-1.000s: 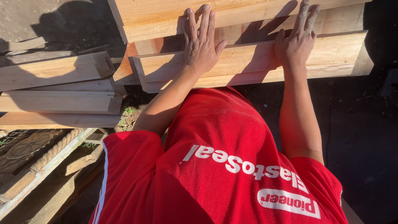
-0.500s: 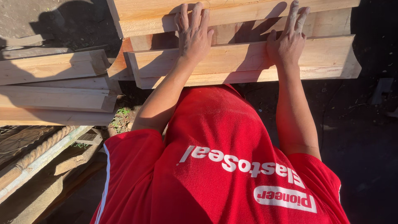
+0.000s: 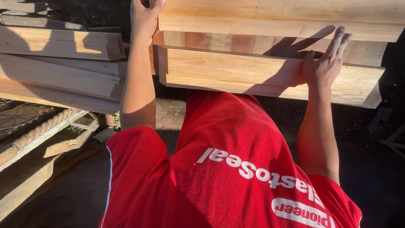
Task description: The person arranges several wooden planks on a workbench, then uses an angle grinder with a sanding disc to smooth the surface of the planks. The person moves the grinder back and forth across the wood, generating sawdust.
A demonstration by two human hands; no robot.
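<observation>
The left hand (image 3: pixel 145 19) reaches up to the left end of a stack of pale wooden planks (image 3: pixel 270 25), its grip wrapped over the corner of the upper boards, fingers curled round the end so that the tips are hidden. The right hand (image 3: pixel 322 67) lies flat and open on the face of the lowest plank (image 3: pixel 236 74), fingers spread and pointing upward, the palm pressed against the wood without closing round it. That plank juts forward of the boards above it and sits just over the red shirt (image 3: pixel 228 169) of the person bending below. To the left, a second pile of lumber (image 3: pixel 59 63) lies apart from the stack, its long boards running off the frame. Lower left, a carved wooden piece with a rope-like twisted edge (image 3: pixel 40 131) rests on the dirt ground (image 3: pixel 168 118)
</observation>
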